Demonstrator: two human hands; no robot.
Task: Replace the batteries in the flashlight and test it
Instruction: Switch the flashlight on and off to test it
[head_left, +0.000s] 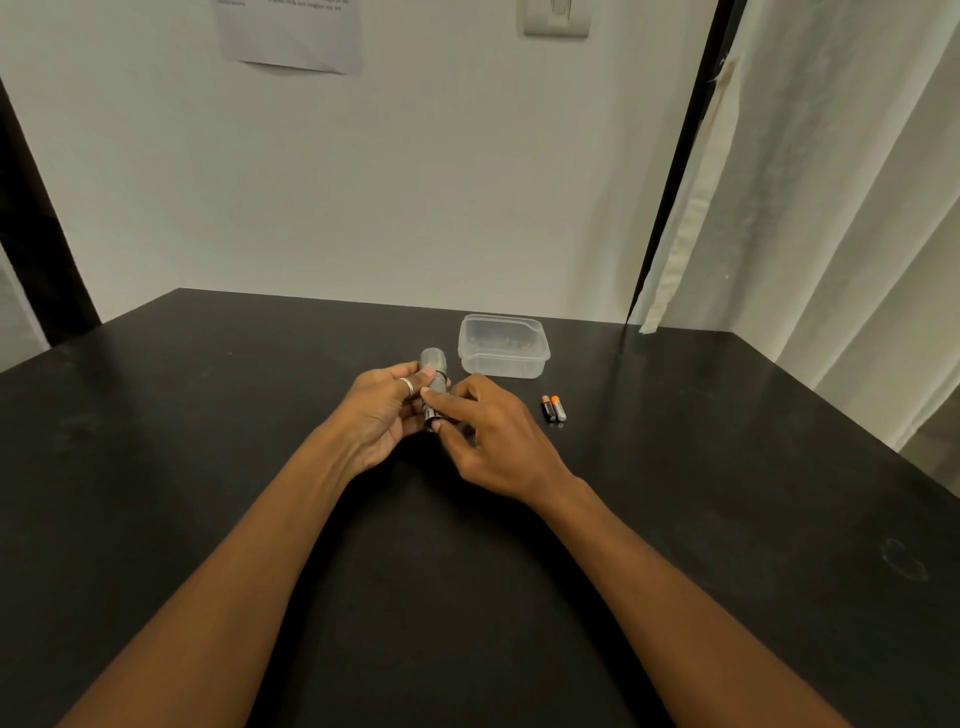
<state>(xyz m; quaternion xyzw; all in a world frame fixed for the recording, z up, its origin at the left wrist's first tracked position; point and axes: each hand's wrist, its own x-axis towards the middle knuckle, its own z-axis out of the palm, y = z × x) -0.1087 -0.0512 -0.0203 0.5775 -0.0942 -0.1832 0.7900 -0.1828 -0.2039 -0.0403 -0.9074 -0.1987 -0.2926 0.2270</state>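
Observation:
A small silver flashlight (434, 364) is held above the black table (208, 467), its wide head pointing away from me. My left hand (379, 415), a ring on one finger, wraps the barrel from the left. My right hand (483, 436) pinches the near tail end with thumb and fingers; the tail itself is mostly hidden by them. Two small batteries (554, 408) with orange tips lie side by side on the table, to the right of my right hand.
A clear plastic container (503, 347) without a lid stands just behind the hands, to the right of the flashlight's head. The wall rises behind the table, with a sheet of paper (291, 36) and a switch on it. A pale curtain (805, 208) hangs at the right.

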